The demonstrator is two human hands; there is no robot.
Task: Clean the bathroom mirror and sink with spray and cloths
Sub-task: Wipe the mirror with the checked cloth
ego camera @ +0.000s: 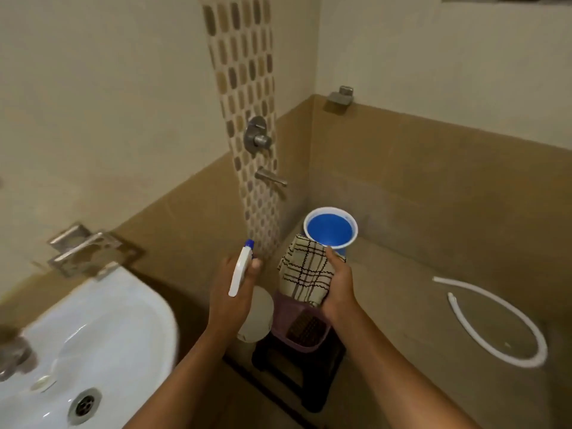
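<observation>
My left hand grips a white spray bottle with a blue nozzle that points up and away from me. My right hand holds a beige checked cloth, which hangs folded in front of it. Both hands are raised side by side in the middle of the view, to the right of the white sink. The sink fills the lower left, with its drain near the bottom edge. No mirror is in view.
A blue bucket stands on the floor beyond the cloth. Below my hands sit a white tub and a purple basket on a dark stool. A white hose lies on the floor at right. Wall taps hang above.
</observation>
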